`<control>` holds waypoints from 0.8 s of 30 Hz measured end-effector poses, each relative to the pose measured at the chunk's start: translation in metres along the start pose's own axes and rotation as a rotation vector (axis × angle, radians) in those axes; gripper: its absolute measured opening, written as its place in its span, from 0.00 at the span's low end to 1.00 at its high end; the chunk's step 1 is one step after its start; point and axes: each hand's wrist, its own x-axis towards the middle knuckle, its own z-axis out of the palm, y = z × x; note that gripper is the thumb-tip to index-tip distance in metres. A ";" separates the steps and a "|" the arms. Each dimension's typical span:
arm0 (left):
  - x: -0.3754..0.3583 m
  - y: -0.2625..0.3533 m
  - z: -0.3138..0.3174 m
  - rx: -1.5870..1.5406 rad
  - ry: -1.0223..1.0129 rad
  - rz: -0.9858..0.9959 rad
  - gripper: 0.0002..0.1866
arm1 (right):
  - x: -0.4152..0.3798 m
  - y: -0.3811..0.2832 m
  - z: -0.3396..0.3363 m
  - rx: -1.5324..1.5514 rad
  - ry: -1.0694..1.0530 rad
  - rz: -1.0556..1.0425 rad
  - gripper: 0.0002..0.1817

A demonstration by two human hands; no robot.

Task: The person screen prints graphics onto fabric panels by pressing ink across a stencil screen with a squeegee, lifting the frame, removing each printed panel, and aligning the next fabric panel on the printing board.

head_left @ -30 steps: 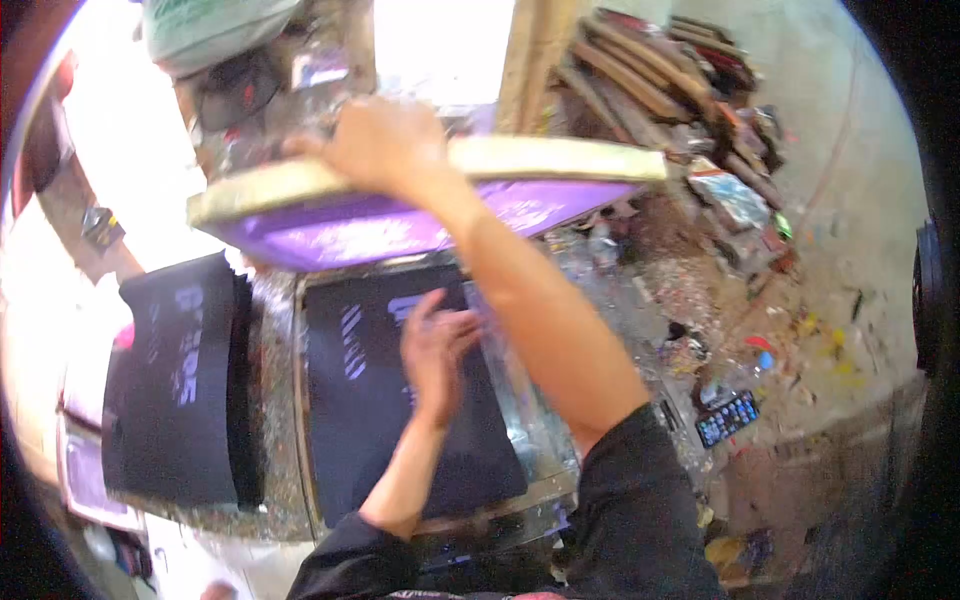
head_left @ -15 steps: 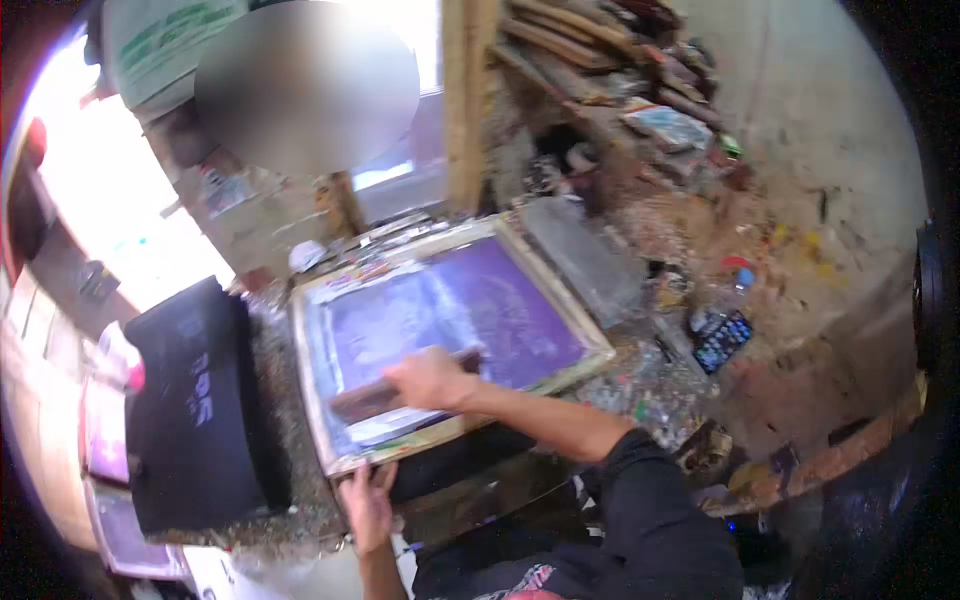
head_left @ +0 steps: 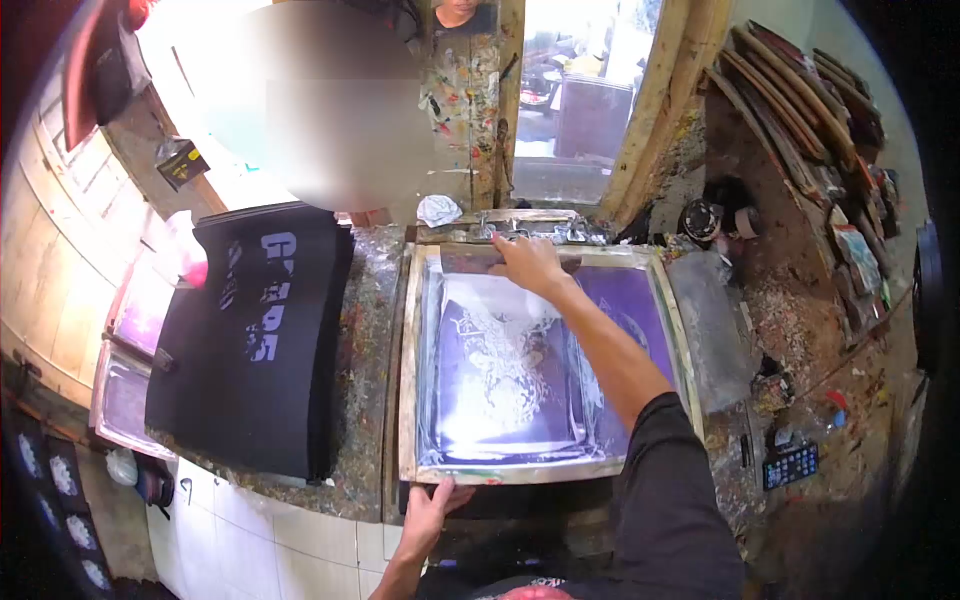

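Observation:
A screen printing frame (head_left: 409, 370) with a wooden border and purple mesh lies in front of me; a pale printed design shows in its left half. Near the frame's far edge, my right hand (head_left: 530, 264) is closed around a brown squeegee (head_left: 465, 259), partly hidden by the hand. My left hand (head_left: 432, 510) grips the near border at its left end, thumb and fingers at the wood. Dark fabric shows beneath the near edge.
To the left lies a stack of black printed fabric pieces (head_left: 250, 330). A phone (head_left: 790, 468) and a grey slab (head_left: 708, 330) are on the right. Hinge clamps (head_left: 530, 226) line the far edge. Boards (head_left: 800, 100) lean at the back right. A person (head_left: 465, 14) stands beyond.
My right hand and the squeegee have moved from the near part of the mesh to the far edge. My left hand stays at the near border. The head view has shifted.

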 end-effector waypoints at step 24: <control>-0.036 0.082 0.024 -0.057 -0.087 0.519 0.26 | -0.239 -0.163 -0.119 -0.109 0.596 0.082 0.31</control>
